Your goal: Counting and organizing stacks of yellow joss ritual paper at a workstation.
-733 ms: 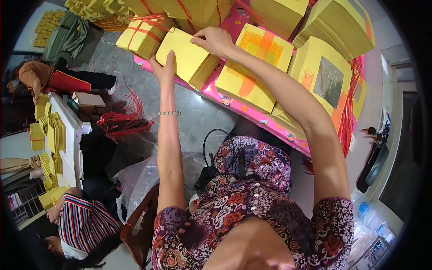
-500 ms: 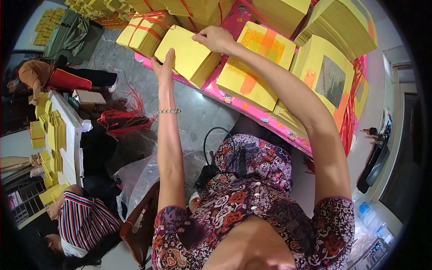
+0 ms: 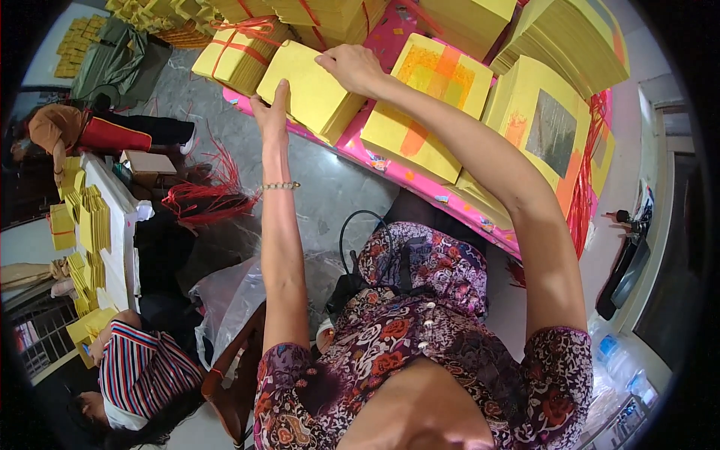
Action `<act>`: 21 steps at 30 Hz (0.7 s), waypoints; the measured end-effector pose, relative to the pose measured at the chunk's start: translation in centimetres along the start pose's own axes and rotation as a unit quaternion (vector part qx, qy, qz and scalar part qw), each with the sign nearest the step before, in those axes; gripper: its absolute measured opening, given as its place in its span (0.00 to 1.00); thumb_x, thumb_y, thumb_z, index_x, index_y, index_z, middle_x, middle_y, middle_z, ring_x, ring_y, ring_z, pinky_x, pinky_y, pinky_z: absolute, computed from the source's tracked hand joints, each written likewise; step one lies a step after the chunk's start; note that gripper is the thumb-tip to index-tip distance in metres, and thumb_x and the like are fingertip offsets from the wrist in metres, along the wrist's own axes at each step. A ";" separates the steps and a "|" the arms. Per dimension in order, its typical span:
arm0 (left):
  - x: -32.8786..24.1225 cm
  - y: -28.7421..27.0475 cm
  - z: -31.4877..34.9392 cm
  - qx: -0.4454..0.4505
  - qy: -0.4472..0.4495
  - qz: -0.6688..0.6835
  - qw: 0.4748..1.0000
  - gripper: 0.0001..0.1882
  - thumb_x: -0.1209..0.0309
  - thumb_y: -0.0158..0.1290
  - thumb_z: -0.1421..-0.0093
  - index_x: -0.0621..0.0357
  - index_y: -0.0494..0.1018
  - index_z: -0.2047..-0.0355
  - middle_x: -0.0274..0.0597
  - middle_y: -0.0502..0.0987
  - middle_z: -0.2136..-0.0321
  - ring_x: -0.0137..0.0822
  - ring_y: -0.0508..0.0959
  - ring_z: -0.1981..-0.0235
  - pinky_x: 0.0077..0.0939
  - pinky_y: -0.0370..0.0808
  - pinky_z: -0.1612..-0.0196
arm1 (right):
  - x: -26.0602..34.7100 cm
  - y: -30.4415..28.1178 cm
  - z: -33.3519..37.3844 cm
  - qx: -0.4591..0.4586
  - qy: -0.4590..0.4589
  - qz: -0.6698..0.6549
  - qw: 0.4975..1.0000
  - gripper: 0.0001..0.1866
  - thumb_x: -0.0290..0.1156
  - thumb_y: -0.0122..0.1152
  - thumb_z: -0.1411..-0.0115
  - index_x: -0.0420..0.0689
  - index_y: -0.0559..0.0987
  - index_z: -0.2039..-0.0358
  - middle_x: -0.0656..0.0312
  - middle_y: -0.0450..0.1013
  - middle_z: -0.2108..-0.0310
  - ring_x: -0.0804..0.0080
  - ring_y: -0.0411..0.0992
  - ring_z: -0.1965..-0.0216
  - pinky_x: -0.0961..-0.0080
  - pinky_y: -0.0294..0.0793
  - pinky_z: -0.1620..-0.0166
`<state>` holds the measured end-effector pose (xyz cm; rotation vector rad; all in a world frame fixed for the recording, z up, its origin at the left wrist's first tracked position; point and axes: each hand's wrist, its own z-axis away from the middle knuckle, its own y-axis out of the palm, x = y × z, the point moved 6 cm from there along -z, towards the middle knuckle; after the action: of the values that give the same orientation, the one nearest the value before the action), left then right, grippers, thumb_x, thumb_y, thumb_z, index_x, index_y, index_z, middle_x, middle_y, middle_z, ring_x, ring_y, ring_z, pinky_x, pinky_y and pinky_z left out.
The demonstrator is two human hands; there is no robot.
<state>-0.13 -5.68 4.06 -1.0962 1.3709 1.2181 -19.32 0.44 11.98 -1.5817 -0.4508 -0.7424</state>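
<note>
A plain yellow paper stack (image 3: 311,94) lay at upper centre of the frame, on the near edge of a pink table (image 3: 390,169). The left hand (image 3: 271,112) pressed flat, fingers extended, against the stack's lower left side. The right hand (image 3: 352,67) gripped its upper right corner from above, fingers curled over the edge. A tied yellow bundle (image 3: 236,52) sat just left of the stack; an orange-printed stack (image 3: 427,105) sat just right. Against the earlier frames, hands and stack held nearly the same position.
</note>
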 end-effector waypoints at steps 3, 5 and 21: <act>0.1 0.2 0.2 -0.004 0.016 0.012 1.000 0.30 0.69 0.60 0.46 0.71 0.57 0.50 0.52 0.69 0.53 0.37 0.71 0.53 0.29 0.68 0.50 | 0.3 0.3 0.0 -0.036 -0.032 -0.043 0.998 0.20 0.43 0.46 0.38 0.41 0.79 0.68 0.45 0.75 0.66 0.47 0.73 0.61 0.55 0.69 0.54; -0.1 0.4 0.3 -0.003 0.019 0.006 1.000 0.30 0.69 0.59 0.45 0.71 0.57 0.50 0.52 0.69 0.53 0.37 0.71 0.53 0.30 0.68 0.49 | 0.3 0.5 0.1 -0.036 -0.029 -0.051 0.998 0.19 0.42 0.45 0.38 0.40 0.79 0.67 0.45 0.75 0.66 0.46 0.73 0.60 0.55 0.69 0.54; 1.0 0.4 0.5 -0.077 0.033 -0.124 0.989 0.34 0.69 0.57 0.43 0.68 0.50 0.44 0.49 0.65 0.49 0.36 0.68 0.49 0.29 0.66 0.47 | -0.9 0.3 -1.0 0.024 0.032 -0.083 0.996 0.20 0.48 0.49 0.41 0.48 0.79 0.59 0.54 0.77 0.62 0.54 0.73 0.56 0.62 0.70 0.52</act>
<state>-0.58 -5.18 3.11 -1.3832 1.1626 1.1266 -19.97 -0.45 11.19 -1.4831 -0.5549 -0.8998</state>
